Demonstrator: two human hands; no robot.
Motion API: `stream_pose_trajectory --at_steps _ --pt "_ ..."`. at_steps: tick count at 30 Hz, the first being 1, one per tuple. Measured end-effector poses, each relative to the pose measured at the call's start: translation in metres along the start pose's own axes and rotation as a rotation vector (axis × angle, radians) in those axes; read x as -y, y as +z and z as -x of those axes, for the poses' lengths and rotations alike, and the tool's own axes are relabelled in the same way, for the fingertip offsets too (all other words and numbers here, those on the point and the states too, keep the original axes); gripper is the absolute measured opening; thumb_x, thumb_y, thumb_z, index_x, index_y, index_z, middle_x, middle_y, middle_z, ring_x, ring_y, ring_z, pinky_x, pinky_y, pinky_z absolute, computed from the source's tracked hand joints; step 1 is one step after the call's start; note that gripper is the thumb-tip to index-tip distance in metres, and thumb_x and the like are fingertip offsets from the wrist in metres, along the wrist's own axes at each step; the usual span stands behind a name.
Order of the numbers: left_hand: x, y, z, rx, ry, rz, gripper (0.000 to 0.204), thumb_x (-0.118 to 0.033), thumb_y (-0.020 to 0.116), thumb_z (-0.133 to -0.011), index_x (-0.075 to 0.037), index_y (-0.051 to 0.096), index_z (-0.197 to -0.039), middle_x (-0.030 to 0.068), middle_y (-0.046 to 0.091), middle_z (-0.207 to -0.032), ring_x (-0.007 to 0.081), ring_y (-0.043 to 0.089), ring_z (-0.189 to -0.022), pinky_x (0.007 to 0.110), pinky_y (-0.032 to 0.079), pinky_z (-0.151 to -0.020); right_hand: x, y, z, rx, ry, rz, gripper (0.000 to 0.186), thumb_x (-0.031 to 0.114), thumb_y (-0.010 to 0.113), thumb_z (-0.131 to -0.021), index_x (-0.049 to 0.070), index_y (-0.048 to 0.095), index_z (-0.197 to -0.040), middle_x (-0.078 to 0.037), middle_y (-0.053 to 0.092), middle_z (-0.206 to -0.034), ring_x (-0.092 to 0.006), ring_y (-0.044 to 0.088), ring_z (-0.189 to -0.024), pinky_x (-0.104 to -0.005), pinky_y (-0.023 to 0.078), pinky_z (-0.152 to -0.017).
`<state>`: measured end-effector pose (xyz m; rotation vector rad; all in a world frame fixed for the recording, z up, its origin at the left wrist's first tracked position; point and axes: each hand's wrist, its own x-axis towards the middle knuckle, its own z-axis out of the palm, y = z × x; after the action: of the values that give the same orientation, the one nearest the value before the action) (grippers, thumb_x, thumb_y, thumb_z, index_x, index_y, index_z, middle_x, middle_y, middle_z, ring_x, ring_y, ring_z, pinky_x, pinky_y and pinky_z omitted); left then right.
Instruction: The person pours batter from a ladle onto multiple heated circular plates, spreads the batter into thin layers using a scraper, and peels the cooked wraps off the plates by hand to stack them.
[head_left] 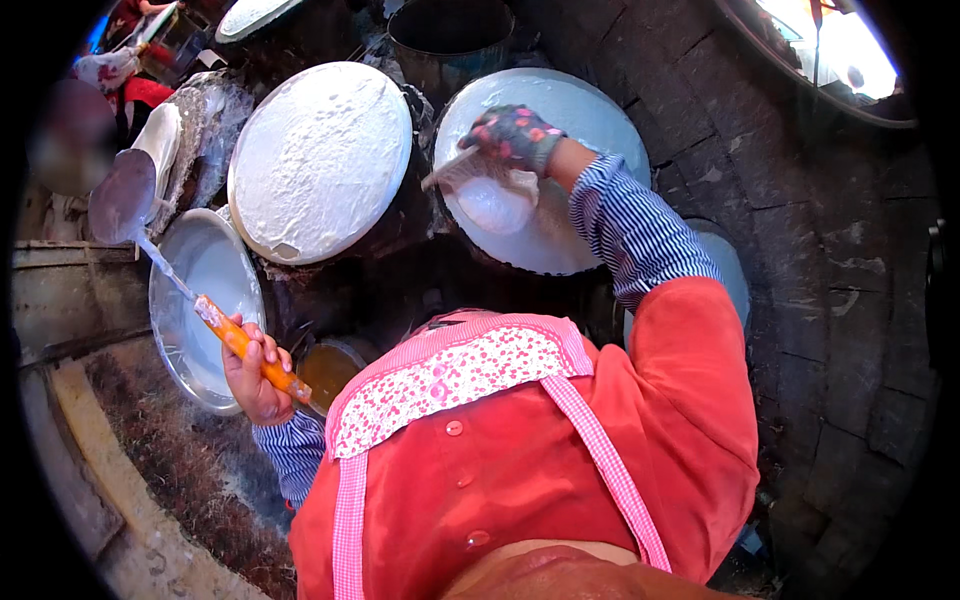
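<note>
Toward twelve o'clock from the person's chest, the right hand (515, 135), in a dark flowered glove, is curled shut around a thin pale wooden spreader stick (450, 168) and presses it onto the round flat griddle on the right (590, 110). That griddle carries a white sheet of batter, with a thicker wet white puddle of batter (495, 205) just under the hand, at the six o'clock side of the glove. A blue-and-white striped sleeve (630, 225) runs back from the wrist into a red garment with a pink checked apron bib (450, 375).

At nine o'clock, the bare left hand (255, 370) is closed tight around the orange handle of a long metal ladle (245, 345). Its thin shaft slants up to ten o'clock, ending in a round grey bowl (122, 195) held in the air above the near rim of a wide shiny metal basin of white batter (205, 300). The basin lies just beside the hand.

Between the two hands, at eleven o'clock, sits a second round griddle covered with a dry, bubbled white flatbread (320, 160), apart from both hands. A small pot of yellowish liquid (330, 370) stands just right of the left hand. A dark metal bucket (450, 35) stands at twelve o'clock beyond the griddles, and dark stone blocks (800, 250) curve round at three o'clock.
</note>
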<state>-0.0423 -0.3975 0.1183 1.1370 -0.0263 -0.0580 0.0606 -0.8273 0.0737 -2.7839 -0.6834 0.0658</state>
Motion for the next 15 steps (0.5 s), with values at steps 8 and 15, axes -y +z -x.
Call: stream_pose_trajectory --at_steps 8,15 --pt "0.008 -0.003 0.02 -0.04 0.009 0.012 0.039 -0.001 0.05 -0.082 -0.003 0.037 -0.12 0.0057 0.046 -0.088 0.0093 0.046 -0.063 0.022 0.046 -0.048 -0.016 -0.003 0.068 0.107 -0.272 0.024 0.024 0.006 0.056 -0.073 0.016 0.063 -0.094 -0.006 0.061 -0.092 -0.0252 0.056 -0.089 -0.0339 0.045 -0.08" --pt "0.009 0.001 0.034 -0.071 -0.001 -0.026 0.039 -0.003 0.05 -0.083 -0.002 0.037 -0.12 0.0058 0.047 -0.088 0.0091 0.045 -0.063 0.022 0.045 -0.048 -0.027 -0.029 0.14 0.078 -0.153 0.178 0.024 0.008 0.057 -0.074 0.02 0.064 -0.094 -0.001 0.059 -0.099 -0.021 0.05 -0.103 -0.034 0.037 -0.089"
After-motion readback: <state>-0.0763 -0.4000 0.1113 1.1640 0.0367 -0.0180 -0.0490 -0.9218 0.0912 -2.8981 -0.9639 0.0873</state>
